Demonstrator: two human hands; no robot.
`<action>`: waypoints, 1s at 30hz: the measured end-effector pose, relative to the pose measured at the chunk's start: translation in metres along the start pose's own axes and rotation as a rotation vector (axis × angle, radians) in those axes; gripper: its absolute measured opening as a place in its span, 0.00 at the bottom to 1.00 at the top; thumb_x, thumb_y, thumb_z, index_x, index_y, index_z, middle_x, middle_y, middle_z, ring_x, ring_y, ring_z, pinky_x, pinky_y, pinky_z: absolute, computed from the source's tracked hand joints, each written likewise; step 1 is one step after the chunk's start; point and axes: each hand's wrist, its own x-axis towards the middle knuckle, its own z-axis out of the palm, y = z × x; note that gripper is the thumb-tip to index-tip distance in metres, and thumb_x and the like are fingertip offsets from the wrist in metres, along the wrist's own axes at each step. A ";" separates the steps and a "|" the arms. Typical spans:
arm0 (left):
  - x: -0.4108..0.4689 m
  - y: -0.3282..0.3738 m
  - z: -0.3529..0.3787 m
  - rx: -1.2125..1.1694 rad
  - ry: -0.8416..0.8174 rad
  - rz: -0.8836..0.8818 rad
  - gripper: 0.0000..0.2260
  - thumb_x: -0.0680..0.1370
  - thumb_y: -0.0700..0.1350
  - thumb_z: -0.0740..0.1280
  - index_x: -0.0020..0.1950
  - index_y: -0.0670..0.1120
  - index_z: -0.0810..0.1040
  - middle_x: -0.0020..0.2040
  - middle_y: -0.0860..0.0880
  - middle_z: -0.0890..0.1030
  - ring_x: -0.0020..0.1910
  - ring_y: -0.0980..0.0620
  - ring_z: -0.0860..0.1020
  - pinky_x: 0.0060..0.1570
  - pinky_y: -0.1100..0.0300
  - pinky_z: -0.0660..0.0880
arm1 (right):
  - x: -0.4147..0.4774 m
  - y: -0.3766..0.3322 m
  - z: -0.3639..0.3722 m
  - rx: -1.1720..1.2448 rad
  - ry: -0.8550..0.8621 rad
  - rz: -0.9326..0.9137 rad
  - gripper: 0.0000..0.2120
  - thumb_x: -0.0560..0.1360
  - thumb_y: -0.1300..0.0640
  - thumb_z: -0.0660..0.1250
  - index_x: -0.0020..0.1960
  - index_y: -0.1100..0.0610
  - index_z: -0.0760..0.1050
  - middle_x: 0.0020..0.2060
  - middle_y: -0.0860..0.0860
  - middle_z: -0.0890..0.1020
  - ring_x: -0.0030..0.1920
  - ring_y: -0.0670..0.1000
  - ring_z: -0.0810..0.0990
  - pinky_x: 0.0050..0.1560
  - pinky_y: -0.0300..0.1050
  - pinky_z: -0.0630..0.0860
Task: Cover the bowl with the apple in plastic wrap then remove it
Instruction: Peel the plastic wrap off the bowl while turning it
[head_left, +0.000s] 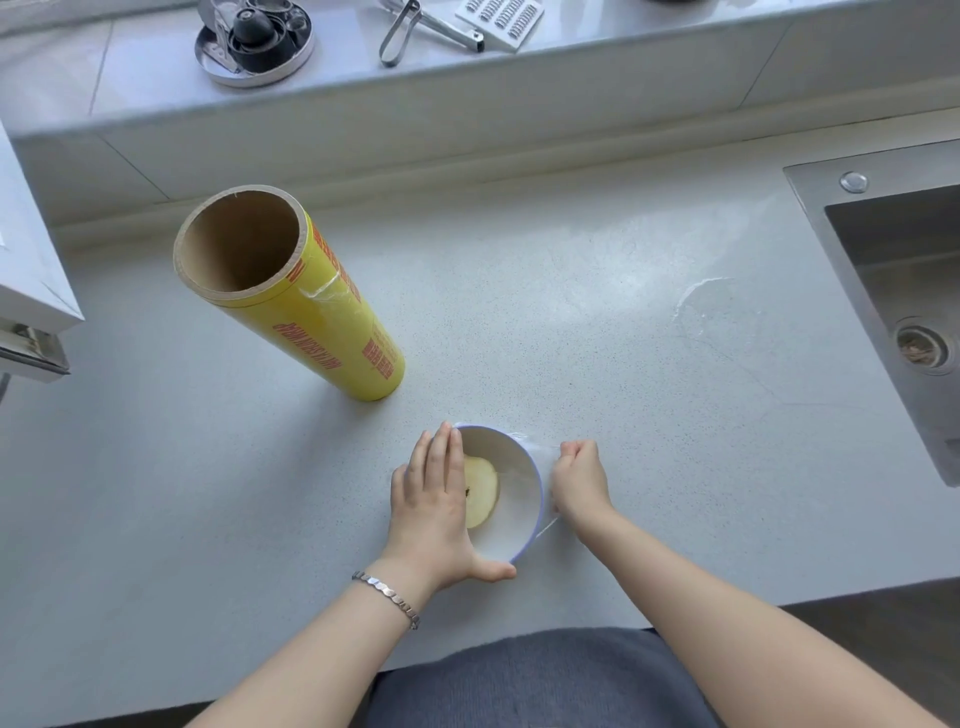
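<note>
A white bowl with a blue rim (519, 499) sits near the front edge of the counter, with a slice of apple (480, 491) inside. Clear plastic wrap (540, 452) is stretched over the bowl and hangs off its right side. My left hand (434, 512) lies flat with straight fingers on the bowl's left half, thumb against the near rim. My right hand (576, 480) is curled just right of the bowl and pinches the wrap's edge. The yellow roll of wrap (311, 312) stands upright to the back left, apart from both hands.
A steel sink (904, 291) is set into the counter at the right. A loose sheet of clear wrap (711, 312) lies on the counter left of the sink. A raised ledge behind holds a round tin (254, 41), tongs (400, 31) and a grater (498, 21). A white appliance (26, 280) juts in at left.
</note>
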 end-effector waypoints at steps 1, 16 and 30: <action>0.000 0.001 0.000 -0.008 0.003 -0.014 0.65 0.56 0.71 0.69 0.73 0.42 0.31 0.76 0.47 0.35 0.75 0.47 0.36 0.73 0.50 0.45 | -0.001 -0.002 0.002 -0.010 -0.004 -0.002 0.07 0.80 0.57 0.50 0.47 0.58 0.63 0.35 0.49 0.69 0.40 0.53 0.70 0.45 0.45 0.66; -0.011 -0.015 -0.013 -0.120 -0.015 -0.028 0.66 0.56 0.67 0.73 0.72 0.44 0.29 0.75 0.48 0.32 0.75 0.47 0.35 0.73 0.47 0.43 | -0.031 0.009 -0.018 0.326 -0.495 0.074 0.10 0.76 0.51 0.63 0.51 0.58 0.74 0.49 0.55 0.79 0.51 0.54 0.79 0.61 0.49 0.75; 0.002 -0.007 -0.007 0.055 0.007 0.068 0.65 0.57 0.69 0.71 0.73 0.40 0.31 0.76 0.43 0.36 0.75 0.44 0.37 0.72 0.49 0.37 | -0.044 -0.001 -0.005 0.499 -0.166 0.031 0.11 0.81 0.58 0.51 0.40 0.55 0.60 0.29 0.50 0.62 0.26 0.47 0.62 0.31 0.38 0.65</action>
